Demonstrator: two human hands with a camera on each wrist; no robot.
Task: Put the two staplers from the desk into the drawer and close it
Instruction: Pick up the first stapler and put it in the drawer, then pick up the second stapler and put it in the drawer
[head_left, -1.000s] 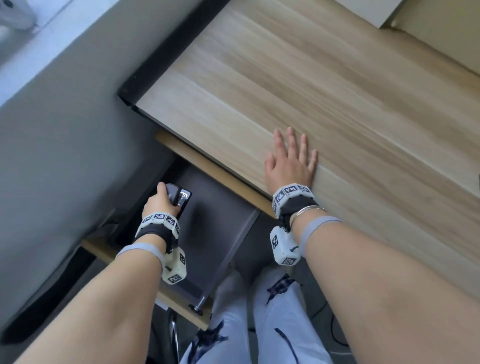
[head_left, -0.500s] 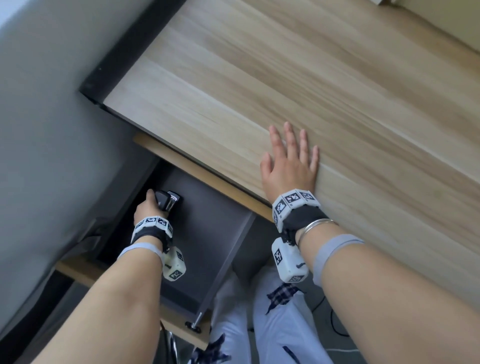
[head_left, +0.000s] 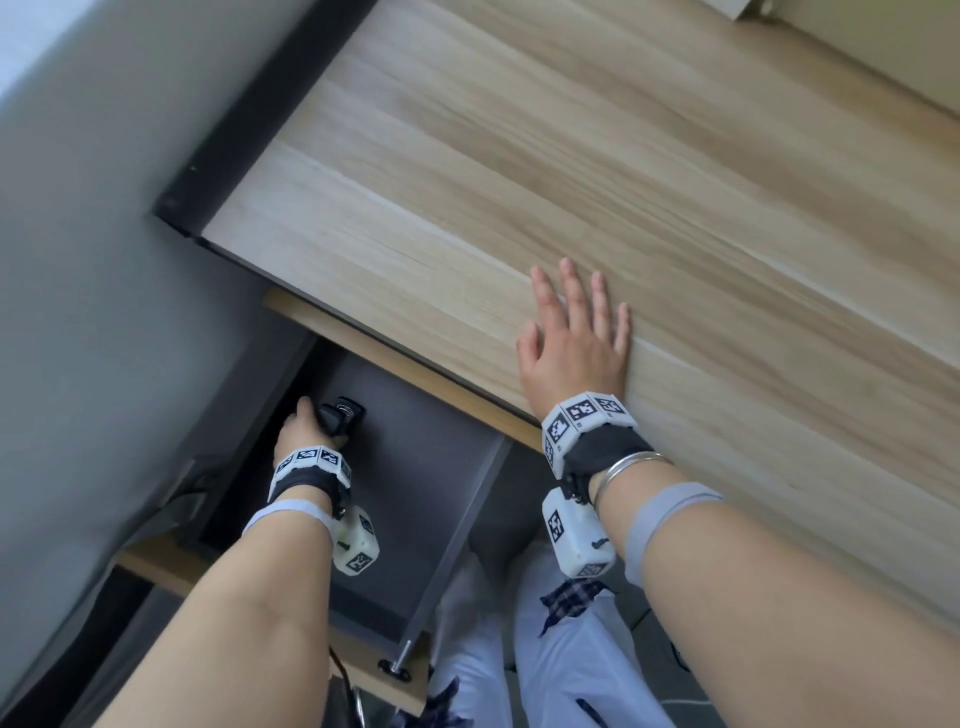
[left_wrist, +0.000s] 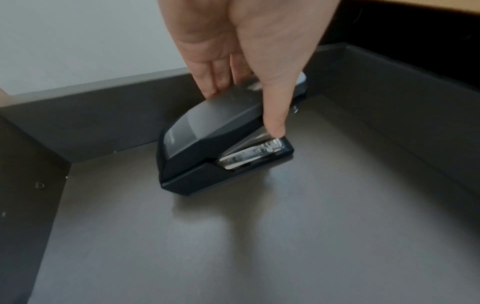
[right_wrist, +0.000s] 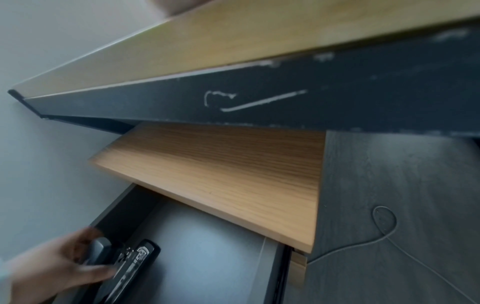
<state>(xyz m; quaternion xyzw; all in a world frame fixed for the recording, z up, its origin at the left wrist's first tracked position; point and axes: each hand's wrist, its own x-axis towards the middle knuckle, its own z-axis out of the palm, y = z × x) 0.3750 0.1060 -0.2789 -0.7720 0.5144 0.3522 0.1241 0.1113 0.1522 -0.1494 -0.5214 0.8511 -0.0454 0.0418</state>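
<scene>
The drawer is pulled out from under the desk, and its dark grey floor shows. The left hand reaches down into the drawer, near the drawer's back left corner. It holds a black stapler there, with the fingers on one side and the thumb on the other (the thumb tip sits right by the shiny metal part). In the left wrist view the stapler's low end seems to touch the drawer floor while the rest tilts up toward the hand. The stapler is close to the drawer's left wall and near its back wall, but it does not touch either wall.

In the right wrist view the stapler and the left hand show blurry at the drawer's left side. A second stapler cannot be made out for sure in any view.

The right hand lies flat on the desk, just above the drawer, close to the desk's front edge. Its fingers are straight and spread a little, and it holds nothing.

Both wrists wear white bands with black square marks. A thin silver bangle sits on the right wrist. A thin grey cable lies on the dark floor to the right of the drawer.
</scene>
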